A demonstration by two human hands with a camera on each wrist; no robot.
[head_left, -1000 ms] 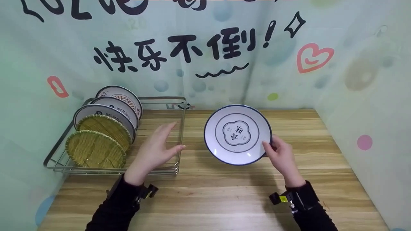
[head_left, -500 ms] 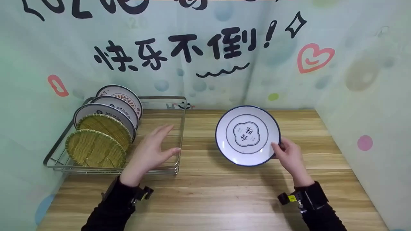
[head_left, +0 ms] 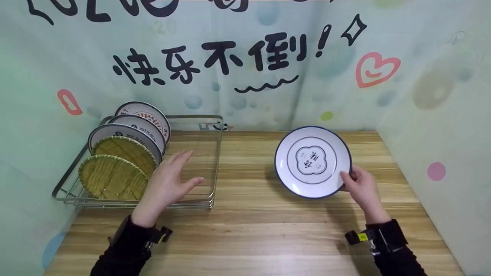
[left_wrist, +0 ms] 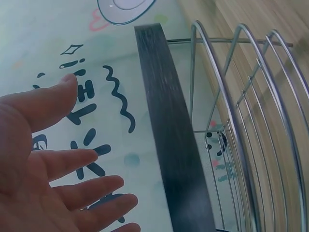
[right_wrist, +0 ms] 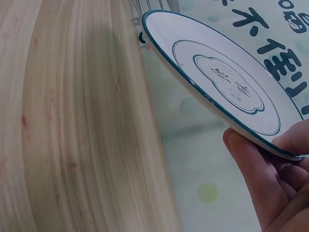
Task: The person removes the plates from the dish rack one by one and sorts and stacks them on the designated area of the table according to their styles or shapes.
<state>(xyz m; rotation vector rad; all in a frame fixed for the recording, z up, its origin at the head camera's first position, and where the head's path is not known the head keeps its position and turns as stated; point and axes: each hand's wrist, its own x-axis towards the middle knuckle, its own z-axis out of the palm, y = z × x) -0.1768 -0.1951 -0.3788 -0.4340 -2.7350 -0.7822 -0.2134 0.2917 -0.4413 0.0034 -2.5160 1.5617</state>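
Note:
A white plate (head_left: 313,161) with a blue rim and a four-lobed design is held above the table by my right hand (head_left: 362,188). The thumb lies on its face and the fingers are behind its lower right edge. In the right wrist view the plate (right_wrist: 227,82) is tilted and off the wood. Over the near part of the wire dish rack (head_left: 218,153) hovers my left hand (head_left: 165,186), fingers spread and holding nothing. The left wrist view shows the rack's dark rail (left_wrist: 169,130) beside the open left hand (left_wrist: 63,174).
In the rack's left side stand several plates (head_left: 128,140) in a leaning row. Two woven straw discs (head_left: 113,176) lean in front of them. The wooden table (head_left: 253,237) meets a printed backdrop (head_left: 245,88) behind and at both sides.
My right hand has carried the plate to the right, away from the rack. The left hand has drifted left and slightly down over the rack. The racked plates have stayed still.

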